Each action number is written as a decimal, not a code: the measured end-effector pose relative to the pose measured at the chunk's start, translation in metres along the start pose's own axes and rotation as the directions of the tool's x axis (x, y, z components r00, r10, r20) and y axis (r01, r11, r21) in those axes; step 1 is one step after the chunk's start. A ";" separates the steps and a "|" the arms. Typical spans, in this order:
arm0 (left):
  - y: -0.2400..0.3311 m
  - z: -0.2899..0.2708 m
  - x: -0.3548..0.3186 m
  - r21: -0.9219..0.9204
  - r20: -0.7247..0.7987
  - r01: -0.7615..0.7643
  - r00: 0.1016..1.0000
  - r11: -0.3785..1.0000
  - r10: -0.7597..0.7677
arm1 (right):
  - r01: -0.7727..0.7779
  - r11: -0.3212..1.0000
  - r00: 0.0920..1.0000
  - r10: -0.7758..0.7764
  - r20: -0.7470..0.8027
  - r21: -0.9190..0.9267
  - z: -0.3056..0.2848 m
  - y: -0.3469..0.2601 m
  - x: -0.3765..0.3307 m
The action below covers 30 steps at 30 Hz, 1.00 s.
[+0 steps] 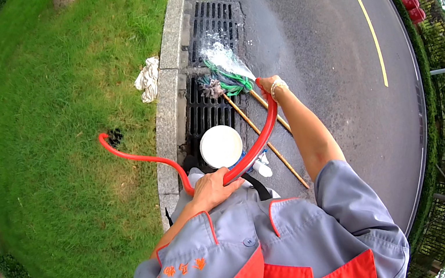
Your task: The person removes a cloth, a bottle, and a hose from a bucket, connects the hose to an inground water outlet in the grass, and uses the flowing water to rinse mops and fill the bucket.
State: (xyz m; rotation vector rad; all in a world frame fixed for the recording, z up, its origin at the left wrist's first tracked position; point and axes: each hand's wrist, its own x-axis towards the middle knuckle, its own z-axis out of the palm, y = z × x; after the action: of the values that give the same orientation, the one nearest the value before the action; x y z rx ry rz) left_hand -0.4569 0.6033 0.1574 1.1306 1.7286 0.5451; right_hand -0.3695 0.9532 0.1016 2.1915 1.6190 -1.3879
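A red hose (261,139) runs from the grass, past my body and up to my right hand. My right hand (266,85) is closed round its end, and white water (227,59) sprays out forward and to the left. My left hand (213,189) grips the same hose lower down, close to my waist. Under the spray lie a green mop head (236,82) and a greyish mop head (211,86) on the drain grates. Their wooden handles (271,145) slant back toward me on the right. A white bucket (221,146) stands in front of my left hand.
Slotted drain grates (203,112) follow the stone kerb (165,104) between lawn and road. A crumpled whitish cloth (149,80) lies on the grass by the kerb. Wet asphalt (327,62) spreads to the right. A white item (263,169) sits behind the bucket near my feet.
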 end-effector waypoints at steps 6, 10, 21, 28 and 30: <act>0.003 -0.005 -0.002 -0.024 0.019 -0.005 1.000 1.000 0.006 | -0.016 1.000 1.000 0.016 0.025 -0.021 -0.005 0.011 0.000; 0.005 -0.001 -0.004 -0.048 0.052 0.019 0.999 0.999 -0.016 | -0.036 0.999 0.999 0.037 0.018 -0.015 -0.013 0.021 0.003; 0.000 0.005 -0.003 -0.058 0.085 0.000 0.996 0.998 0.005 | -0.092 0.992 0.994 0.096 -0.049 0.083 -0.024 0.045 -0.005; -0.002 0.002 -0.005 0.003 0.111 -0.008 0.994 1.000 0.008 | -0.102 0.994 0.995 0.103 0.014 -0.048 -0.012 0.066 0.003; -0.004 0.006 -0.005 0.010 0.133 0.010 0.991 1.000 -0.012 | -0.107 0.986 0.993 0.112 -0.027 0.124 -0.017 0.073 0.009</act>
State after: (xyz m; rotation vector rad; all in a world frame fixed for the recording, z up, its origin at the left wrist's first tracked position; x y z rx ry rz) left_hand -0.4527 0.5961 0.1537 1.1379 1.6231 0.4450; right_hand -0.3007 0.9372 0.0749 2.3442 1.4346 -1.4638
